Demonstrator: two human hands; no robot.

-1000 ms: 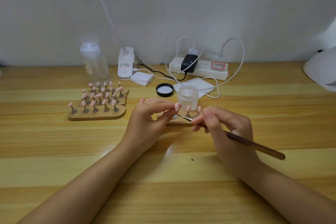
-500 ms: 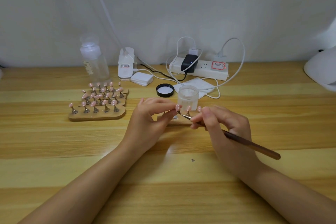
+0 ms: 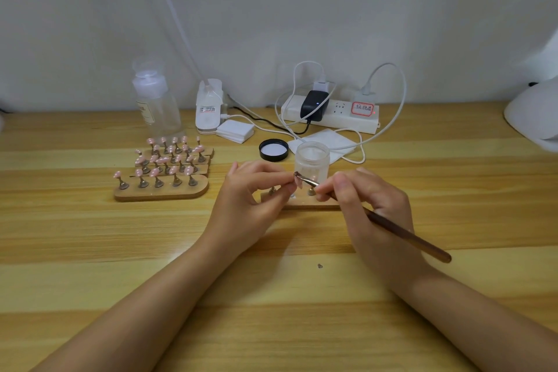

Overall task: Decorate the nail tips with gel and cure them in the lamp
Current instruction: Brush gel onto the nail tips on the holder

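Wooden table — bottle, power strip behind; jar beside hands.

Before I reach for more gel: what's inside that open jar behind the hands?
The jar is frosted and lidless; its black lid lies beside it. It looks pale inside, but the gel level cannot be told, and the brush crosses its lower part.
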